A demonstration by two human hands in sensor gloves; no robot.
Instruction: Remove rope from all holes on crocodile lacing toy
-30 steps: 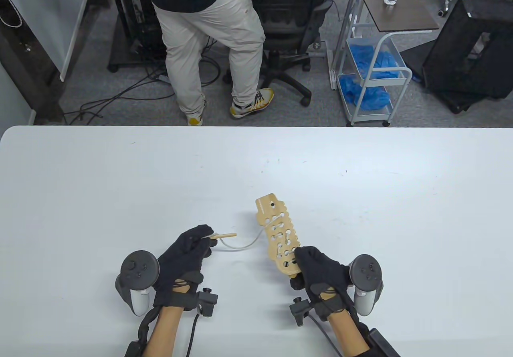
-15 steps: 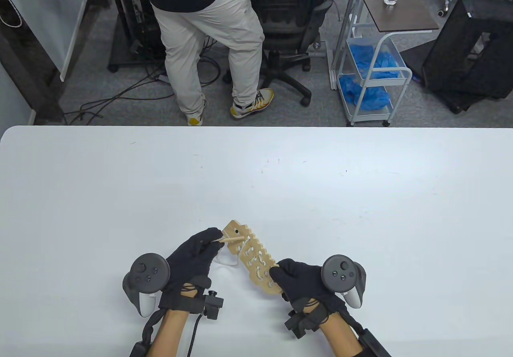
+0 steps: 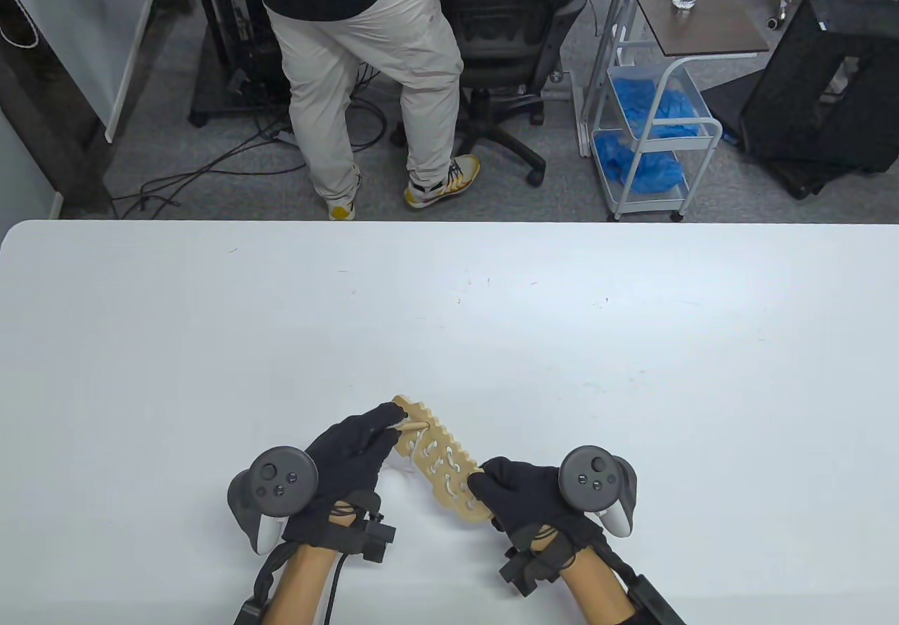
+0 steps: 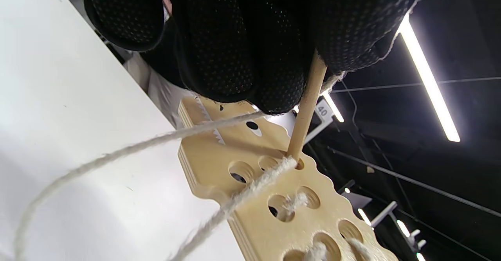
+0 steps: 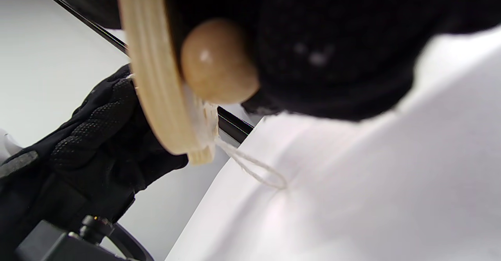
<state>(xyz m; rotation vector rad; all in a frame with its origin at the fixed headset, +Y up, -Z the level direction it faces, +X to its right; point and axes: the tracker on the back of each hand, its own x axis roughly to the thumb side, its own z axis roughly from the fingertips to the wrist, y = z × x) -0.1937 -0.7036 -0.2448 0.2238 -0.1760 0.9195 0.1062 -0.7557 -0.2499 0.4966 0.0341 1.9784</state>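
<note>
The wooden crocodile lacing board (image 3: 439,460) is held tilted above the table, near its front edge. My right hand (image 3: 523,495) grips its lower end (image 5: 156,77); a wooden bead (image 5: 217,59) sits against the board under those fingers. My left hand (image 3: 358,442) pinches the wooden needle (image 3: 411,428) at the board's upper end. In the left wrist view the needle (image 4: 307,108) has its tip in a hole of the board (image 4: 274,198). White rope (image 4: 117,155) loops from the needle back to the board and runs through several holes. A rope loop (image 5: 254,171) hangs below the board.
The white table (image 3: 632,344) extends to the left, right and back. Beyond its far edge a person (image 3: 365,77) stands on the floor beside an office chair (image 3: 506,42). A wire cart (image 3: 653,126) with blue cloth stands further right.
My right hand swung the board from upright to leaning left and brought it lower. My left hand moved the needle right, up to the board, and its tip now sits in a hole. The rope went slack.
</note>
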